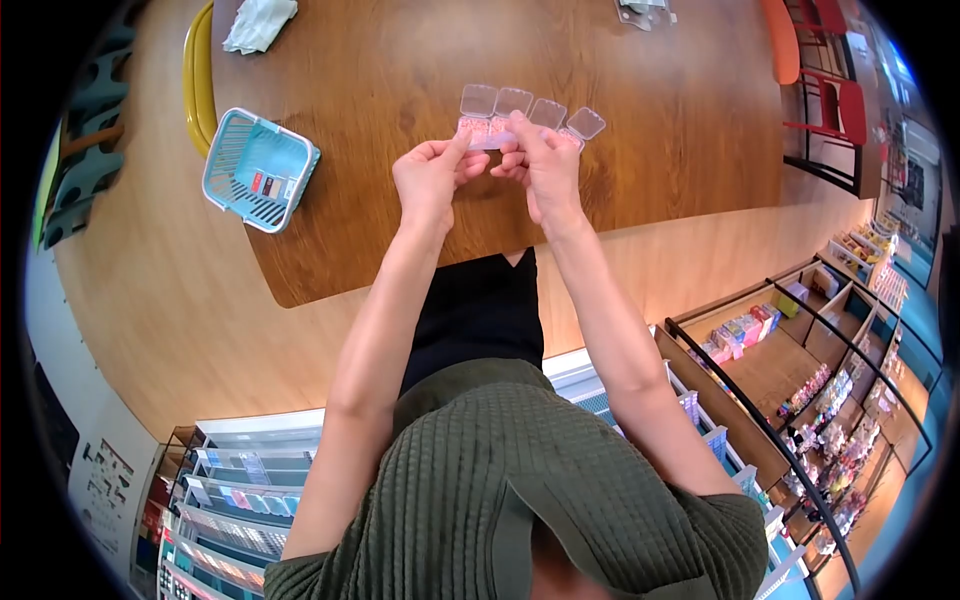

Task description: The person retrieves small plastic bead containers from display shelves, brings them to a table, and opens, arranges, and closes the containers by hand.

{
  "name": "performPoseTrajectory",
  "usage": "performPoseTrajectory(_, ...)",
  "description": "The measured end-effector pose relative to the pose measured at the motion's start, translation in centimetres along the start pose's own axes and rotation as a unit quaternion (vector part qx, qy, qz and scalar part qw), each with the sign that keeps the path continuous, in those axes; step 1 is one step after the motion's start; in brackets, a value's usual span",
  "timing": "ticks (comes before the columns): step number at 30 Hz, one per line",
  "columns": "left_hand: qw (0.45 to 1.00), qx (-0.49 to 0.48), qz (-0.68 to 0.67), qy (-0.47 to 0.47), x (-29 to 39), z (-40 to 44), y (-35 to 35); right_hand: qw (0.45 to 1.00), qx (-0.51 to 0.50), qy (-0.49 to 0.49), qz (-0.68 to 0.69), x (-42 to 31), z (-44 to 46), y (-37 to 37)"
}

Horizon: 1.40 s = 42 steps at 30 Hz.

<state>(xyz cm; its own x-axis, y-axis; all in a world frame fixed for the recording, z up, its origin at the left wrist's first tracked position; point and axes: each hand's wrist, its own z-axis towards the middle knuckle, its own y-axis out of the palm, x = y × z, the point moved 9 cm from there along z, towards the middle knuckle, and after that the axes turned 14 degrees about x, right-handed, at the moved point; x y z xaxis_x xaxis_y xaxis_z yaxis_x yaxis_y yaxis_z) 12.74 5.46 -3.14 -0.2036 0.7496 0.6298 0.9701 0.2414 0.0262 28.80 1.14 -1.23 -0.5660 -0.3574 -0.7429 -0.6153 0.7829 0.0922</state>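
A: Hand status?
B: Left hand: nearly closed, thumb and index pinched on the left end of a clear plastic strip case with pink contents. Right hand: also nearly closed, pinched on the case's near edge right of middle. Its fingertip contact is partly hidden.
A: Why two hands?
B: My read: the case is long and narrow, so two points of hold stop it twisting or tipping. Loose bits inside would be a mess if it rolled.
A: Lids?
B: Four square, clear, hinged lids, all swung up on the side away from the body. Probably that way so they don't block view or fingers.
A: Where's the case relative to the hands?
B: Just past the fingertips, spanning both hands. Left end at the left thumb; right end runs behind the right hand and shows beyond it. It's over the brown wood-grain table, near the front edge. Can't tell if it rests there or is lifted.
A: Blue-and-white slatted plastic basket?
B: On the table, well left of the left hand. Likely parked there to leave elbow room. Small red and dark items inside, too small to identify.
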Motion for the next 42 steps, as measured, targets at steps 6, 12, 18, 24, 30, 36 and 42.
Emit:
performPoseTrajectory(6, 1.0, 0.015, 0.009, -0.02, -1.8, -0.5, -1.1, 0.999, 0.016, 0.019, -0.029, 1.4, -0.5, -1.1)
performPoseTrajectory(12, 1.0, 0.006, -0.015, 0.005, -0.9, -0.3, -0.4, 1.0, 0.014, 0.007, -0.006, 0.5, -0.5, -0.6)
performPoseTrajectory(18, 1.0, 0.006, -0.004, 0.015, -0.7, 0.0, -0.4, 0.999, 0.016, 0.021, -0.027, 1.1, 0.3, -0.6)
performPoseTrajectory(24, 1.0, 0.011, -0.003, -0.006, -1.7, -1.1, -1.0, 0.999, 0.009, 0.046, -0.008, 1.8, -1.6, -1.6)
performPoseTrajectory(30, 0.997, -0.06, -0.031, 0.037, -0.8, -3.1, 0.0, 0.995, -0.053, -0.085, 0.017, -0.6, -1.8, -1.6)
performPoseTrajectory(36, 0.995, -0.098, 0.003, 0.017, -2.8, -3.2, -1.0, 0.922, -0.052, -0.288, -0.253, -0.6, -3.3, -1.1)
performPoseTrajectory(42, 0.995, -0.063, 0.081, 0.001, -4.5, -3.2, -4.1, 0.737, -0.144, -0.338, -0.567, 1.9, -8.0, 2.6)
